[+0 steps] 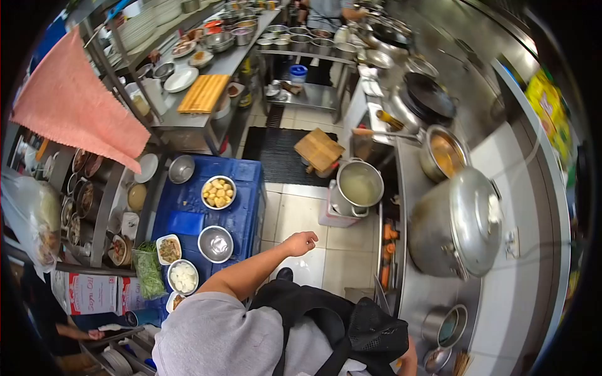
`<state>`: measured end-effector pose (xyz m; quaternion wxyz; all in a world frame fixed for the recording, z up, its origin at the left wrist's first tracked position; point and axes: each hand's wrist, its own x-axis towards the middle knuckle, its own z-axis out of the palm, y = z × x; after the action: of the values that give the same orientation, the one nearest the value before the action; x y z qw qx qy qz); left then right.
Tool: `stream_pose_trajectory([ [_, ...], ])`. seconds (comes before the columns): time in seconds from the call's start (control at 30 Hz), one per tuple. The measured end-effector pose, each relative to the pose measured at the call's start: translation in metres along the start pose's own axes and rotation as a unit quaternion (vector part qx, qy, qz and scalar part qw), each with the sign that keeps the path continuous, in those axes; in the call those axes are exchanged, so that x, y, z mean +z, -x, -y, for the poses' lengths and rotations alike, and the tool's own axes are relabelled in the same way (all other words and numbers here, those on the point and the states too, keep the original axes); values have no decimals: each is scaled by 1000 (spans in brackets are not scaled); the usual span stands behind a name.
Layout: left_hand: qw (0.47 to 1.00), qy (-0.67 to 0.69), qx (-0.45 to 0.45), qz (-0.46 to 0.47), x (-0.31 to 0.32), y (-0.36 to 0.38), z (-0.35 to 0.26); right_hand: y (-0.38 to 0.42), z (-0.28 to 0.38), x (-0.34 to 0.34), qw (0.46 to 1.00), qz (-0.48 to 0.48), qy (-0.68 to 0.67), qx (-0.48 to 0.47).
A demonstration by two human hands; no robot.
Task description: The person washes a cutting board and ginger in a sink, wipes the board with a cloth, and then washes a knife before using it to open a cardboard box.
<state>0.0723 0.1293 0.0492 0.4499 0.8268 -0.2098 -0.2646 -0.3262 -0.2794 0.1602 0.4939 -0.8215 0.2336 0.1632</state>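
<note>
My left hand (302,243) hangs over the tiled floor in loosely curled fingers, and no object shows in it. It is apart from the bowls on the blue table (248,182) to its left. These are a bowl of peeled potatoes (218,192), a metal bowl (216,244) and a bowl of white pieces (183,277). Ahead of the hand stands a pot of pale liquid (360,183). Only a sliver of my right hand (403,363) shows low down, beside my black apron (326,307); its fingers are hidden.
A large lidded pot (454,225) and a saucepan (445,326) stand on the steel counter at right. Wooden boards (318,150) are stacked by the black floor mat (263,147). A pink cloth (78,100) hangs at left. Other people are at top and lower left.
</note>
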Motion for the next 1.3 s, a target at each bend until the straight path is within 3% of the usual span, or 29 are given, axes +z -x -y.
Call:
stream_pose_trajectory([
  [0.13,997,31,-48,-55,-64,2,49,-133,93,4,994,46,85,-44],
  [0.23,989,78,-114,-45,-88,-5,65,-213,112,10,991,72,106,-26],
  [0.3,987,71,-130,-63,-103,-15,60,-251,191,19,975,134,169,45],
  [0.33,987,79,-108,-87,-104,-24,61,-276,220,23,967,155,201,33],
  [0.37,985,83,-118,-97,-107,-35,58,-300,249,28,957,177,230,7],
  [0.43,987,87,-87,-105,-114,-57,45,-359,282,37,921,185,306,-154],
  [0.5,987,94,-60,-120,-121,-79,36,-430,301,53,906,204,309,-206],
  [0.57,984,111,-62,-124,-143,-92,12,-472,364,73,872,231,337,-271],
  [0.67,963,200,-139,-113,-178,-109,-19,-531,436,114,816,294,327,-376],
  [0.73,874,415,-170,-186,-192,-122,-24,-553,484,149,765,327,330,-447],
  [0.77,869,421,-172,-197,-199,-129,-23,-560,501,167,737,332,335,-484],
  [0.83,734,600,-157,-276,-219,-139,-17,-557,541,198,706,356,356,-498],
  [0.87,694,626,-138,-328,-227,-141,-13,-553,558,212,683,368,373,-509],
  [0.9,688,630,-133,-335,-234,-144,-8,-551,573,225,675,372,378,-513],
  [0.97,604,623,-130,-480,-250,-146,8,-552,597,252,645,427,365,-519],
  [1.0,568,633,-140,-507,-259,-145,17,-558,603,267,630,441,396,-502],
  [1.03,562,638,-142,-507,-266,-144,32,-568,608,282,627,445,400,-499],
  [1.1,534,627,-113,-556,-275,-144,71,-589,618,314,568,455,367,-579],
  [1.17,481,624,-119,-604,-296,-141,109,-595,652,323,579,439,379,-573],
  [1.23,424,631,-145,-633,-323,-129,150,-627,680,328,624,385,340,-589],
  [1.3,391,615,-162,-665,-330,-121,247,-654,707,318,675,387,377,-503],
])
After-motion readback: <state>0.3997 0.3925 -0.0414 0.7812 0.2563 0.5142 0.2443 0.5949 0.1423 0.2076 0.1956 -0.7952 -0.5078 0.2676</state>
